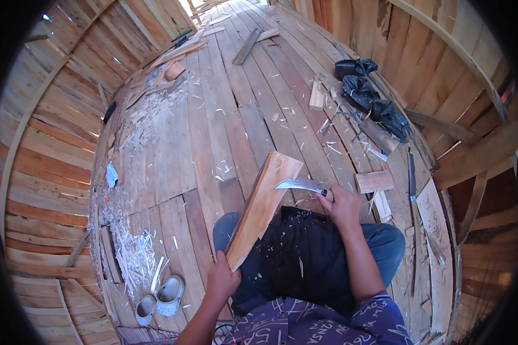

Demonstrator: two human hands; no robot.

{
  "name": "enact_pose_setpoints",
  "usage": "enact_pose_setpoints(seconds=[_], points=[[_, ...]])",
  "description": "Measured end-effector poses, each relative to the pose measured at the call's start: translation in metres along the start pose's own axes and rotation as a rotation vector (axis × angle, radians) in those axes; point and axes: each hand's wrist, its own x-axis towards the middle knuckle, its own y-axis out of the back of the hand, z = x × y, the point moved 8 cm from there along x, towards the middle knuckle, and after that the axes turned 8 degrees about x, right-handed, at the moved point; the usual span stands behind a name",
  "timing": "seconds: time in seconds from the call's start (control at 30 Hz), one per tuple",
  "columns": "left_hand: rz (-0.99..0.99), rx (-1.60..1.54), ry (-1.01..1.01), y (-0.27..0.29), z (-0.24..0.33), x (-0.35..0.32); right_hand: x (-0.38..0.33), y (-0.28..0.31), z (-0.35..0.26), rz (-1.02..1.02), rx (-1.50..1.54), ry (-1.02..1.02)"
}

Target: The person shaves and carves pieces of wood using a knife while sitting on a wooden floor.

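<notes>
A long, reddish-brown wooden board (259, 207) slants up and away from my lap, its far end tilted to the right. Around its near lower end my left hand (223, 277) is closed. My right hand (342, 208) grips the dark handle of a knife (300, 184) with a curved, shiny blade. The blade's tip lies over the board's right side near the far end; whether it touches the wood I cannot tell. A dark cloth (305, 253) sprinkled with wood chips covers my lap between my bent knees.
Wood shavings (141, 259) pile up at the left, beside a pair of pale clogs (170, 295). On the right lie a wood block (375, 181), a long dark tool (411, 175) and black plastic bags (362, 92). Plank walls (46, 190) rise on both sides.
</notes>
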Motion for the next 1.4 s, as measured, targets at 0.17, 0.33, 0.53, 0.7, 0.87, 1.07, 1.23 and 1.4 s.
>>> enact_pose_setpoints(seconds=[0.17,0.33,0.53,0.7,0.87,1.07,1.23,1.4], points=[[-0.032,0.038,-0.007,-0.002,-0.002,0.002,-0.016,0.004,-0.003,0.018,0.085,-0.023],[-0.023,0.051,-0.026,0.004,0.003,0.003,-0.023,-0.006,0.005,-0.113,0.126,-0.057],[0.004,0.029,-0.047,0.002,-0.002,0.004,-0.033,-0.019,-0.031,-0.272,0.26,0.177],[-0.007,0.023,-0.06,0.003,0.0,0.004,-0.04,-0.038,-0.051,-0.396,0.311,0.215],[-0.023,0.057,-0.053,0.001,-0.003,0.003,-0.037,-0.044,-0.047,-0.419,0.221,0.26],[-0.087,0.092,-0.092,-0.005,0.004,0.009,0.0,-0.017,0.103,0.11,0.177,-0.51],[-0.037,0.076,-0.128,0.002,-0.008,0.007,-0.009,0.057,0.139,0.338,0.391,-0.568],[-0.087,0.052,-0.112,-0.002,-0.003,0.006,-0.02,0.009,0.06,0.03,0.382,-0.389]])
